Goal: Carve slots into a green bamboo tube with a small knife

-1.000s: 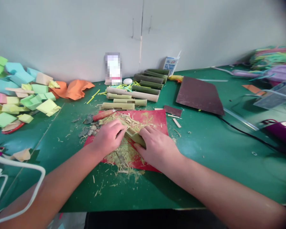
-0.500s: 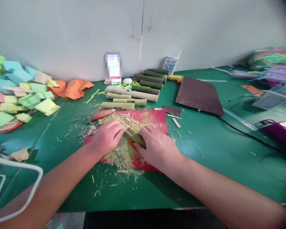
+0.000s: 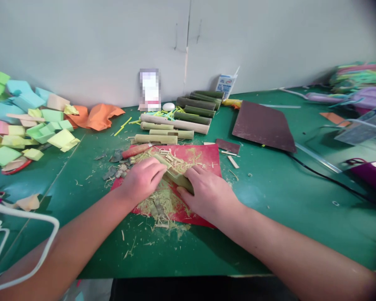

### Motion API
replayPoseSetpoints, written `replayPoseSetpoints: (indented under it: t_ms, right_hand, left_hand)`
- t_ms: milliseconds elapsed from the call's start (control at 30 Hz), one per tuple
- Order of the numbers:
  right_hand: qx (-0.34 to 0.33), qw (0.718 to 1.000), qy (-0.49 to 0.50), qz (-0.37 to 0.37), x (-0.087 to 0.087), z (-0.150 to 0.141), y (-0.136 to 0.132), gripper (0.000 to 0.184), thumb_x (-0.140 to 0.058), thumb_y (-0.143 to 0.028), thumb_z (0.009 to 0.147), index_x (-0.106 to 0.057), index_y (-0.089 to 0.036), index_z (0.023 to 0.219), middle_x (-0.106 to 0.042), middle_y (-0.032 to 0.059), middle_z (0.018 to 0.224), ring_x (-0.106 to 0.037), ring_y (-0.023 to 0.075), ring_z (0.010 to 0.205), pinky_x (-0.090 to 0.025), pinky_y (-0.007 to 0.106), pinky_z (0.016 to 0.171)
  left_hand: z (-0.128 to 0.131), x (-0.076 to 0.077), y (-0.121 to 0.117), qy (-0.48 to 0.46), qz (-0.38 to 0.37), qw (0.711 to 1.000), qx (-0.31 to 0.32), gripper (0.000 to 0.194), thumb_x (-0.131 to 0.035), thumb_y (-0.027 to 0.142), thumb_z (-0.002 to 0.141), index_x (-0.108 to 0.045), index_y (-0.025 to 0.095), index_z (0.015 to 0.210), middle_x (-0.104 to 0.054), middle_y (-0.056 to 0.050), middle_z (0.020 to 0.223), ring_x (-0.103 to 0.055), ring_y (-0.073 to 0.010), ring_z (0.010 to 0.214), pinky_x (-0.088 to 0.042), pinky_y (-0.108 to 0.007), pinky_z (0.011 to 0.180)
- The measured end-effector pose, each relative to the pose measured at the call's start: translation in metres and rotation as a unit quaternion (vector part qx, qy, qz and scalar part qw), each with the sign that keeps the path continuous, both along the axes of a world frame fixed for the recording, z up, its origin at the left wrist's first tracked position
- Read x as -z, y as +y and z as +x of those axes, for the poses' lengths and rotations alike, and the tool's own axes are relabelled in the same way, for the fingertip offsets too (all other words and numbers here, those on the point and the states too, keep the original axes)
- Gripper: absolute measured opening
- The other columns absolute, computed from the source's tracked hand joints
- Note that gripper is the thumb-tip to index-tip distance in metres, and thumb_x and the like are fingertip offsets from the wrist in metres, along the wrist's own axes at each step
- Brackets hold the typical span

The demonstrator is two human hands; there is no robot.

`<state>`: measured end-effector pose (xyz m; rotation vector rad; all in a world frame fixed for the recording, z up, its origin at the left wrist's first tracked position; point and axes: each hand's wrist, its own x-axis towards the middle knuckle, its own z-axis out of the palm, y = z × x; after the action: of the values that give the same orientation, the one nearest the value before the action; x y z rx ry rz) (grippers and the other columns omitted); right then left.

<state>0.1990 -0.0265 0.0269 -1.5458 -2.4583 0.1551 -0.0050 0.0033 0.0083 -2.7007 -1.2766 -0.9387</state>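
A pale green bamboo tube (image 3: 182, 181) with a notch cut in its upper side lies slantwise between my hands, over a red sheet (image 3: 211, 156). My left hand (image 3: 143, 177) is closed at its far left end, the fingertips bent in at the notch; whether something small is also pinched there is hidden. My right hand (image 3: 208, 190) wraps round the near right end, thumb along the side. Heaps of bamboo shavings (image 3: 163, 205) and dust cover the sheet below. Just behind my left hand lies a reddish-brown rod-like piece (image 3: 136, 150).
Several bamboo tubes (image 3: 163, 139) lie in a row behind the sheet, before a propped phone (image 3: 149, 90). Folded coloured papers (image 3: 34, 125) pile up at left. A dark brown board (image 3: 263, 125) and a black cable (image 3: 322, 175) lie right. A white wire frame (image 3: 47, 217) stands front left.
The whole view has shifted very slightly. Both hands keep their grip on the bamboo tube, with hardly any visible movement against the sheet.
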Motion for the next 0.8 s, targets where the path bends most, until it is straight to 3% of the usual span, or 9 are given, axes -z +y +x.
replayPoseSetpoints:
  t_ms: [333, 467, 600, 733, 800]
  right_hand:
    - [0.013, 1.0, -0.009, 0.004, -0.0008, 0.0003, 0.0001, 0.018, -0.05, -0.035, 0.081, -0.053, -0.019, 0.078, -0.058, 0.0023, 0.079, -0.053, 0.0146, 0.066, -0.027, 0.028, 0.052]
    - [0.015, 1.0, -0.016, 0.011, -0.0011, 0.0006, 0.0, 0.021, -0.047, -0.037, 0.083, -0.054, -0.019, 0.075, -0.058, 0.0023, 0.077, -0.052, 0.0143, 0.064, -0.026, 0.028, 0.051]
    - [0.025, 0.999, -0.017, 0.013, -0.0004, 0.0006, -0.0001, 0.023, -0.045, -0.037, 0.084, -0.054, -0.019, 0.072, -0.059, 0.0029, 0.077, -0.052, 0.014, 0.064, -0.026, 0.028, 0.051]
    - [0.02, 1.0, -0.008, 0.011, 0.0003, 0.0002, 0.0006, 0.021, -0.047, -0.037, 0.082, -0.054, -0.019, 0.074, -0.059, 0.0028, 0.078, -0.052, 0.0141, 0.064, -0.027, 0.028, 0.051]
    - [0.025, 1.0, 0.0, 0.015, 0.0002, -0.0002, 0.0011, 0.019, -0.051, -0.037, 0.08, -0.054, -0.019, 0.077, -0.059, 0.0025, 0.078, -0.053, 0.0146, 0.065, -0.027, 0.027, 0.052]
  left_hand:
    - [-0.0019, 0.0018, 0.005, -0.035, 0.026, 0.999, -0.022, 0.013, -0.051, 0.019, 0.086, -0.062, 0.015, 0.083, -0.063, -0.005, 0.082, -0.059, -0.0149, 0.078, -0.048, -0.029, 0.073]
    - [-0.001, 0.0026, 0.0055, -0.019, -0.015, 1.0, -0.003, 0.012, -0.051, 0.019, 0.087, -0.062, 0.016, 0.088, -0.063, -0.005, 0.085, -0.059, -0.0143, 0.079, -0.048, -0.028, 0.073]
    - [-0.0014, 0.002, 0.0078, -0.038, 0.018, 0.999, -0.022, 0.013, -0.051, 0.019, 0.086, -0.062, 0.015, 0.082, -0.063, -0.005, 0.081, -0.059, -0.0149, 0.077, -0.047, -0.029, 0.072]
    - [-0.002, 0.0007, 0.0083, -0.013, -0.019, 1.0, 0.005, 0.012, -0.05, 0.019, 0.087, -0.062, 0.015, 0.086, -0.062, -0.005, 0.083, -0.059, -0.0143, 0.078, -0.047, -0.028, 0.071]
    - [-0.0021, 0.0007, 0.0083, -0.028, -0.003, 1.0, -0.005, 0.012, -0.051, 0.019, 0.086, -0.062, 0.015, 0.084, -0.062, -0.005, 0.083, -0.059, -0.0144, 0.077, -0.047, -0.028, 0.071]
